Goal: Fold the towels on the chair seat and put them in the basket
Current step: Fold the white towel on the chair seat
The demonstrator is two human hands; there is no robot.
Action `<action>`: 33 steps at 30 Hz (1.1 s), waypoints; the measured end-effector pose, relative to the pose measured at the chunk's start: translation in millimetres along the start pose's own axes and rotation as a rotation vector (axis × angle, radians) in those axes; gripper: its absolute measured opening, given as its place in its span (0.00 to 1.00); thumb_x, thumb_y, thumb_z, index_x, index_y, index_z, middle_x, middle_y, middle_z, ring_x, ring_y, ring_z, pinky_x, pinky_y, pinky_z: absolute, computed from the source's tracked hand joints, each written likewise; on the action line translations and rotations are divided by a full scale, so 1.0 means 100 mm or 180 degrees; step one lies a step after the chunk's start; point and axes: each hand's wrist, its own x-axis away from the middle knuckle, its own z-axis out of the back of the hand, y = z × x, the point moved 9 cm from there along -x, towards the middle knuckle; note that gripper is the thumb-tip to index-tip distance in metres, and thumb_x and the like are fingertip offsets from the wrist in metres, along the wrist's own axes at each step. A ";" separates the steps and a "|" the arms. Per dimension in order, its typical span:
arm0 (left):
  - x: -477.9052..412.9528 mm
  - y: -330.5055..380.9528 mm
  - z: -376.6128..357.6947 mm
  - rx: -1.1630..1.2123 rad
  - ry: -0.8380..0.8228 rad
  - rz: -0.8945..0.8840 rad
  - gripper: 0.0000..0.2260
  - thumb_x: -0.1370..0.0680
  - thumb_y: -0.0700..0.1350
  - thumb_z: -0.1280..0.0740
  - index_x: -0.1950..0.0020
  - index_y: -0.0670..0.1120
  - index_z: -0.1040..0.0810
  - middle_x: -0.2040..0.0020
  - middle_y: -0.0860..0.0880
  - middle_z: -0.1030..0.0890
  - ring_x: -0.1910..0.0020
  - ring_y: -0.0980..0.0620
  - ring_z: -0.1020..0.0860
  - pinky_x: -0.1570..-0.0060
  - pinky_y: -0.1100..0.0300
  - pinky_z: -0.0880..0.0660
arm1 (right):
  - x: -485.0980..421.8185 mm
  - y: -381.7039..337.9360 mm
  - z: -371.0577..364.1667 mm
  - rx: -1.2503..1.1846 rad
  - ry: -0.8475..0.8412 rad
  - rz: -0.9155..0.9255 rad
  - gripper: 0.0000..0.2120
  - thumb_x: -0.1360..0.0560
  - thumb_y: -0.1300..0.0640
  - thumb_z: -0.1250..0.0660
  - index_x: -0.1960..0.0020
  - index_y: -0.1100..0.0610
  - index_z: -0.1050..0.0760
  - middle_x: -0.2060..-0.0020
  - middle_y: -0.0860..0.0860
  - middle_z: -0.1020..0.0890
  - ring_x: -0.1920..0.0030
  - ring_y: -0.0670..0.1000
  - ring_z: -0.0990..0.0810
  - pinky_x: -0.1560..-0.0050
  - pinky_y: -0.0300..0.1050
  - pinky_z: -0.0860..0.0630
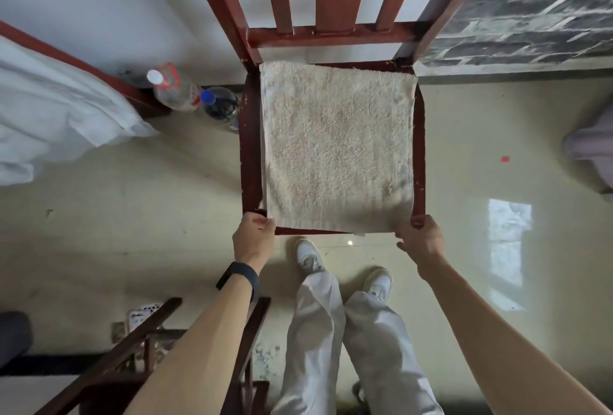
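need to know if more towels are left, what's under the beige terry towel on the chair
Only the rim of the red-brown wooden chair seat shows around the beige terry towel, at its left, right and near edges. Anything beneath its middle, including another towel, is covered.

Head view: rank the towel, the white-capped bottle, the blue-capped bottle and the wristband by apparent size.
1. the towel
2. the white-capped bottle and the blue-capped bottle, too alike to rank
3. the wristband, smallest, though it sits nearer the camera
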 end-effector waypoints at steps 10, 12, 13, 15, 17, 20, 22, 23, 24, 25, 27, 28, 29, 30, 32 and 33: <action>0.16 0.33 0.21 0.1579 -0.0716 0.0512 0.05 0.21 0.43 0.33 0.46 0.47 0.21 0.54 0.48 0.19 0.56 0.51 0.20 0.53 0.55 0.24 | 0.18 -0.55 0.13 -0.0832 -0.0431 0.0214 0.11 0.23 0.64 0.29 0.43 0.66 0.21 0.60 0.57 0.17 0.66 0.51 0.18 0.60 0.47 0.18; 0.15 0.61 0.42 0.2092 -0.0669 0.0245 0.06 0.20 0.45 0.33 0.44 0.48 0.21 0.51 0.48 0.18 0.52 0.50 0.18 0.49 0.54 0.23 | 0.29 -0.94 0.18 -0.1060 -0.0458 0.0521 0.10 0.22 0.62 0.30 0.41 0.63 0.22 0.59 0.56 0.17 0.66 0.48 0.17 0.64 0.41 0.20; 0.15 0.74 0.52 0.2370 -0.0673 0.0100 0.05 0.20 0.46 0.33 0.45 0.49 0.21 0.50 0.48 0.17 0.51 0.50 0.18 0.48 0.55 0.22 | 0.35 -1.14 0.23 -0.1232 -0.0463 0.0700 0.09 0.22 0.61 0.30 0.42 0.61 0.21 0.58 0.55 0.17 0.65 0.47 0.16 0.63 0.40 0.20; 0.14 0.90 0.70 0.2846 -0.0634 -0.0101 0.04 0.20 0.46 0.33 0.46 0.49 0.22 0.47 0.49 0.17 0.48 0.51 0.17 0.49 0.56 0.21 | 0.45 -1.43 0.34 -0.1551 -0.0469 0.0969 0.04 0.22 0.61 0.31 0.48 0.55 0.20 0.60 0.53 0.17 0.62 0.49 0.16 0.60 0.42 0.20; 0.09 0.86 0.75 0.2925 -0.0459 -0.0134 0.03 0.21 0.45 0.32 0.48 0.49 0.21 0.47 0.49 0.17 0.47 0.50 0.17 0.48 0.55 0.22 | 0.49 -1.48 0.42 -0.1724 -0.0363 0.1053 0.05 0.24 0.62 0.32 0.55 0.52 0.21 0.63 0.52 0.18 0.63 0.51 0.19 0.60 0.42 0.22; -0.02 0.54 0.53 0.1575 -0.0187 0.0020 0.04 0.23 0.48 0.32 0.51 0.50 0.20 0.48 0.48 0.17 0.46 0.47 0.19 0.44 0.49 0.22 | 0.37 -1.06 0.37 -0.1004 0.0003 0.0869 0.04 0.24 0.60 0.31 0.50 0.57 0.19 0.67 0.50 0.19 0.70 0.45 0.21 0.68 0.39 0.24; -0.06 0.34 0.33 0.0390 -0.0176 -0.0007 0.09 0.23 0.49 0.33 0.48 0.47 0.19 0.46 0.46 0.17 0.45 0.45 0.20 0.44 0.52 0.23 | 0.23 -0.58 0.27 -0.0378 0.0131 0.0505 0.11 0.26 0.53 0.28 0.46 0.58 0.18 0.67 0.48 0.17 0.68 0.46 0.19 0.66 0.42 0.23; -0.07 0.27 0.26 0.0046 -0.0136 -0.0043 0.10 0.22 0.49 0.33 0.45 0.46 0.18 0.45 0.46 0.17 0.45 0.44 0.20 0.45 0.54 0.24 | 0.18 -0.37 0.24 -0.0175 0.0128 0.0346 0.13 0.28 0.51 0.27 0.46 0.55 0.17 0.66 0.47 0.16 0.64 0.49 0.16 0.62 0.45 0.20; -0.08 0.24 0.24 -0.0121 -0.0052 -0.0099 0.12 0.22 0.49 0.33 0.43 0.45 0.18 0.45 0.46 0.17 0.44 0.44 0.20 0.46 0.56 0.26 | 0.12 -0.19 0.19 -0.0060 0.0082 0.0246 0.13 0.30 0.48 0.26 0.48 0.53 0.17 0.66 0.47 0.15 0.60 0.52 0.15 0.57 0.50 0.18; -0.08 0.22 0.23 -0.0156 0.0050 -0.0164 0.13 0.21 0.49 0.33 0.42 0.45 0.18 0.44 0.46 0.16 0.44 0.45 0.20 0.46 0.57 0.26 | 0.06 -0.05 0.16 -0.0035 0.0066 0.0196 0.11 0.31 0.47 0.25 0.52 0.51 0.17 0.68 0.47 0.15 0.58 0.55 0.14 0.53 0.55 0.17; -0.09 0.24 0.24 -0.0025 0.0209 -0.0351 0.13 0.21 0.50 0.33 0.42 0.45 0.18 0.46 0.47 0.16 0.45 0.46 0.20 0.45 0.58 0.27 | 0.01 0.08 0.14 -0.0067 0.0190 0.0193 0.08 0.31 0.45 0.24 0.59 0.48 0.19 0.69 0.47 0.15 0.57 0.58 0.15 0.50 0.58 0.18; -0.09 0.26 0.24 0.0073 0.0254 -0.0434 0.13 0.21 0.51 0.32 0.42 0.45 0.18 0.47 0.47 0.16 0.45 0.47 0.20 0.45 0.59 0.27 | 0.02 0.07 0.14 -0.0066 0.0274 0.0244 0.08 0.31 0.44 0.24 0.60 0.46 0.20 0.67 0.47 0.15 0.57 0.58 0.15 0.51 0.56 0.18; -0.09 0.28 0.24 0.0154 0.0291 -0.0480 0.13 0.21 0.51 0.32 0.42 0.45 0.18 0.47 0.48 0.16 0.45 0.48 0.20 0.45 0.59 0.27 | 0.03 0.05 0.14 -0.0032 0.0355 0.0299 0.09 0.30 0.43 0.24 0.60 0.46 0.20 0.65 0.47 0.15 0.58 0.56 0.15 0.52 0.53 0.19; -0.08 0.29 0.25 0.0202 0.0325 -0.0503 0.13 0.21 0.52 0.33 0.42 0.46 0.18 0.46 0.48 0.16 0.46 0.48 0.21 0.46 0.59 0.27 | 0.07 0.02 0.14 0.0011 0.0415 0.0336 0.09 0.30 0.42 0.25 0.60 0.46 0.20 0.62 0.48 0.15 0.58 0.55 0.16 0.52 0.50 0.20; -0.08 0.33 0.27 0.0230 0.0401 -0.0560 0.13 0.21 0.52 0.33 0.42 0.46 0.18 0.45 0.48 0.18 0.48 0.50 0.22 0.48 0.60 0.29 | 0.08 0.03 0.13 0.0092 0.0462 0.0289 0.09 0.28 0.43 0.25 0.56 0.48 0.19 0.60 0.48 0.15 0.57 0.53 0.17 0.55 0.45 0.21; -0.08 0.35 0.28 0.0203 0.0445 -0.0577 0.12 0.21 0.51 0.33 0.43 0.45 0.18 0.45 0.48 0.19 0.49 0.51 0.22 0.50 0.60 0.29 | 0.09 0.04 0.12 0.0162 0.0470 0.0254 0.10 0.28 0.44 0.26 0.54 0.50 0.19 0.59 0.48 0.15 0.57 0.52 0.18 0.57 0.43 0.24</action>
